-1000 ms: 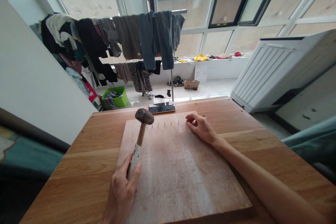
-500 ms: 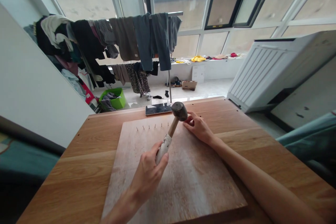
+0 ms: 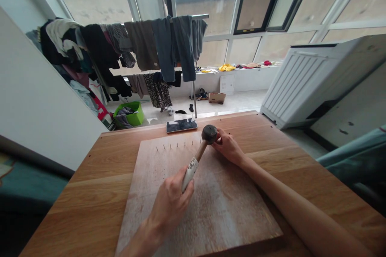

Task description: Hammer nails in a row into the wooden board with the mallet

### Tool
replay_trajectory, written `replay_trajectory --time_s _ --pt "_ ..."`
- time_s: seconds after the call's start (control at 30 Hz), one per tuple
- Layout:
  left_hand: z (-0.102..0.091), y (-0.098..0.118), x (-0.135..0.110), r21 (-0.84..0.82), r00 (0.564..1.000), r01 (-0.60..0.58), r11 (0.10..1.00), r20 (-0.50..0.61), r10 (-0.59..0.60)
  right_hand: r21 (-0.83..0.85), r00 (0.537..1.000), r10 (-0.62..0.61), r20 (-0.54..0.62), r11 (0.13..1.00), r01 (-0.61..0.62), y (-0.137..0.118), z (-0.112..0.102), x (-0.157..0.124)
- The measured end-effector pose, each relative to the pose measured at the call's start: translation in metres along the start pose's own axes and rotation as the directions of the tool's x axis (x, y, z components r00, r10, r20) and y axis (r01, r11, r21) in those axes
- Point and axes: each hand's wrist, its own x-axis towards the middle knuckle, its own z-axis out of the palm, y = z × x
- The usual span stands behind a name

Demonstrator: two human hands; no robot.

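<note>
My left hand (image 3: 173, 200) is wrapped round the pale wooden handle of a hammer (image 3: 201, 149), whose dark round head sits low over the far right part of a wooden board (image 3: 211, 204). My right hand (image 3: 229, 146) rests on the board just right of the hammer head, fingers curled in a pinch; what they hold is hidden. A row of several small nails (image 3: 175, 145) stands upright along the board's far edge, left of the hammer head.
The board lies on a wooden table (image 3: 90, 184). A phone (image 3: 181, 125) lies flat at the table's far edge. Beyond are a rack of hanging clothes (image 3: 135, 48), a green basket (image 3: 130, 113) on the floor and a white appliance (image 3: 316, 76) to the right.
The hammer swung from the left end of the nail row to the right end beside my right hand, and its head has dropped lower in the last half second.
</note>
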Motion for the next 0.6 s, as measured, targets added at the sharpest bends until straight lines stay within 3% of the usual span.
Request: replay_trajectory --time_s 0.17,0.33,0.47,0.6 --pt "-0.001 -0.008 -0.032 0.284 0.997 -0.068 0.956 -0.025 0.078 0.041 1.0 -0.015 0.025 0.999 0.014 -0.003 -0.003 -0.002" --pt "0.007 -0.03 -0.064 0.606 0.976 -0.127 0.785 -0.063 0.207 0.116 0.999 -0.036 0.029 0.993 0.032 -0.001 -0.001 -0.002" --pt "0.003 -0.03 -0.066 0.663 0.939 -0.198 0.722 -0.084 0.334 0.095 0.998 -0.053 -0.02 0.994 0.055 0.004 0.0 0.002" --pt "-0.021 -0.047 -0.072 0.626 0.909 -0.269 0.732 -0.086 0.408 -0.035 0.996 -0.083 -0.036 0.996 0.081 0.003 -0.014 -0.008"
